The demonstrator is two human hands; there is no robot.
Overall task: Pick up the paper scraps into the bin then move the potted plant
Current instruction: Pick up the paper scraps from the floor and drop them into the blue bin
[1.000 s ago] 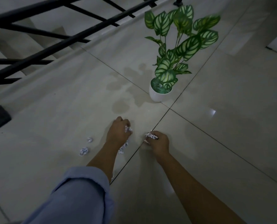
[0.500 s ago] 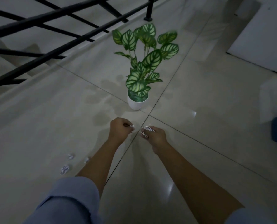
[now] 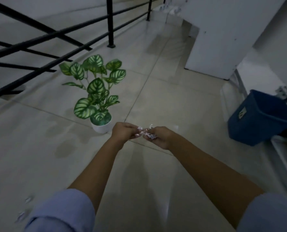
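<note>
My left hand (image 3: pixel 124 132) and my right hand (image 3: pixel 159 137) meet in mid-air above the tiled floor, both pinching crumpled white paper scraps (image 3: pixel 147 132) between their fingertips. Just left of my left hand stands the potted plant (image 3: pixel 95 91), green striped leaves in a small white pot (image 3: pixel 101 127). A blue bin (image 3: pixel 263 118) sits open on the floor at the right, well away from both hands. A couple of loose paper scraps (image 3: pixel 24 206) lie blurred on the floor at the bottom left.
A black metal railing (image 3: pixel 55 37) runs along the left and back, with a stairwell beyond it. A white wall corner (image 3: pixel 223 39) stands at the back right. A white frame edge (image 3: pixel 283 158) lies beside the bin.
Both hands have lifted off the floor with scraps and come together. My view has swung up and right, bringing the blue bin into sight; the floor scraps slid to the bottom left.
</note>
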